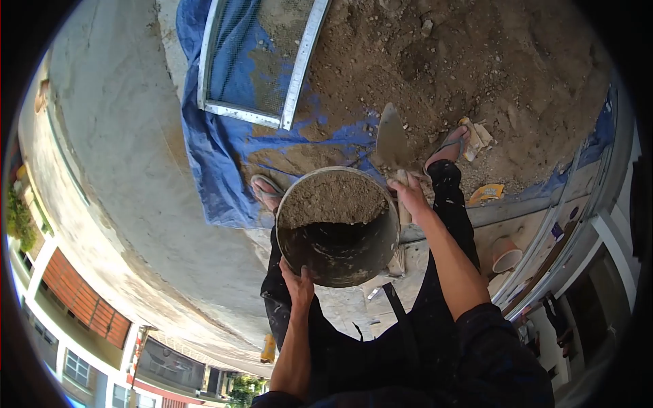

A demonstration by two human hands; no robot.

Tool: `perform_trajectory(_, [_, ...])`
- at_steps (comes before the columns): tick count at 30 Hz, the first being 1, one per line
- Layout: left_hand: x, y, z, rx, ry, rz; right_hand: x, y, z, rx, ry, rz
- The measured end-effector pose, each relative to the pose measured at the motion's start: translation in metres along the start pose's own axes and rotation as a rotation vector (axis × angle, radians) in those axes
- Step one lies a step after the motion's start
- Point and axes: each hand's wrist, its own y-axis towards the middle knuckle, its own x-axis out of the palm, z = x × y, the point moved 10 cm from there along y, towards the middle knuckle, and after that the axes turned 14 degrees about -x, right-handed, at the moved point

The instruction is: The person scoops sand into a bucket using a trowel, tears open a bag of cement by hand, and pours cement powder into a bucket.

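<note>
A dark round bucket (340, 262), tilted with its mouth facing me, is between my legs. Brown sandy soil (333, 197) lies along its far side, and the near inner wall is bare. My left hand (298, 285) grips the near-left rim, thumb on the inside edge. Just right of the bucket, my right hand (411, 196) is closed around the handle of a trowel (392, 136). The trowel's pointed blade is directed away from me, over the blue tarp and loose soil. My right fingers partly hide the handle.
Beyond the bucket, a metal-framed mesh screen (291, 75) lies on a blue tarp (211, 177). A large soil heap (462, 61) spreads to the right. Torn yellow packaging (487, 193) and a small pot (506, 256) are on the right; smooth concrete (115, 136) is on the left.
</note>
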Motion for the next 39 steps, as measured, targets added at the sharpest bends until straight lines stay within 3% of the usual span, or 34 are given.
perform_trajectory(1, [0.002,-0.005,-0.008,-0.165,-0.213,-0.061,0.004,-0.003,0.006,-0.035,-0.161,0.001])
perform_trajectory(2, [0.000,0.002,-0.009,-0.175,-0.229,-0.062,0.007,-0.002,0.011,-0.071,-0.320,0.002])
perform_trajectory(4, [0.012,0.011,-0.023,-0.417,-1.071,-0.345,0.009,-0.008,0.009,-0.029,-0.273,-0.016])
perform_trajectory(9, [0.039,0.037,-0.063,-0.840,-1.137,-0.307,0.006,-0.010,0.052,0.033,-0.069,-0.061])
perform_trajectory(12, [0.045,0.031,-0.103,-0.857,-0.948,-0.270,0.003,-0.026,0.079,0.024,0.034,-0.128])
perform_trajectory(13, [0.041,0.029,-0.100,-0.858,-0.874,-0.221,-0.003,-0.036,0.069,0.063,0.002,-0.023])
perform_trajectory(18, [0.027,0.038,-0.057,-0.653,-0.672,-0.280,-0.002,-0.040,0.072,0.072,0.111,-0.058])
perform_trajectory(20, [0.032,0.038,-0.052,-0.769,-0.923,-0.291,-0.008,-0.037,0.064,0.027,0.070,0.002])
perform_trajectory(27, [0.034,0.032,-0.004,-0.646,-1.055,-0.343,-0.026,-0.036,0.011,-0.066,0.147,-0.038])
perform_trajectory(32, [0.067,0.097,0.013,-0.567,-1.110,-0.402,-0.015,0.020,-0.035,-0.222,0.187,-0.018])
perform_trajectory(34, [0.076,0.095,0.054,-0.521,-1.200,-0.589,-0.027,0.048,-0.048,-0.165,0.228,-0.018])
perform_trajectory(36, [0.073,0.093,0.025,-0.503,-1.125,-0.617,-0.012,0.052,-0.045,-0.152,0.121,-0.269])
perform_trajectory(38, [0.078,0.099,0.028,-0.462,-1.146,-0.531,-0.029,0.060,-0.031,-0.206,-0.011,-0.125])
perform_trajectory(39, [0.085,0.102,0.020,-0.505,-1.198,-0.597,-0.035,0.056,-0.029,-0.212,0.025,-0.120])
